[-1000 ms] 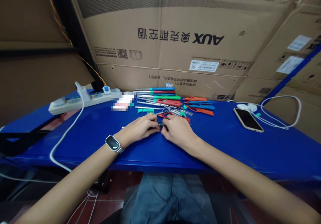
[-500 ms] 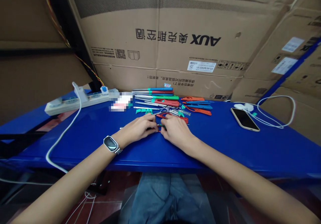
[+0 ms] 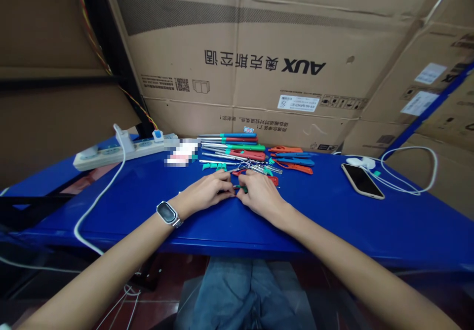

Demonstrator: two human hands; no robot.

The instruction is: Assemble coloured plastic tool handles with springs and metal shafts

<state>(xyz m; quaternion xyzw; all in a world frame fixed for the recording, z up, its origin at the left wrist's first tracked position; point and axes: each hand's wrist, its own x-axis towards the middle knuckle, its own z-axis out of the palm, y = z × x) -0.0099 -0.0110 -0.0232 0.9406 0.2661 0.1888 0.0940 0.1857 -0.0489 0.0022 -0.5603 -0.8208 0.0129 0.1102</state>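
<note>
At the table (image 3: pixel 333 221), left hand (image 3: pixel 207 192) and right hand (image 3: pixel 259 195) pinch a green tool (image 3: pixel 240 188).

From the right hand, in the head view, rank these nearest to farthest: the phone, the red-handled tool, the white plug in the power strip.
1. The red-handled tool, just beyond the right hand, close by its knuckles.
2. The phone, lying off to the right.
3. The white plug, far left at the back, seated in the power strip.
</note>
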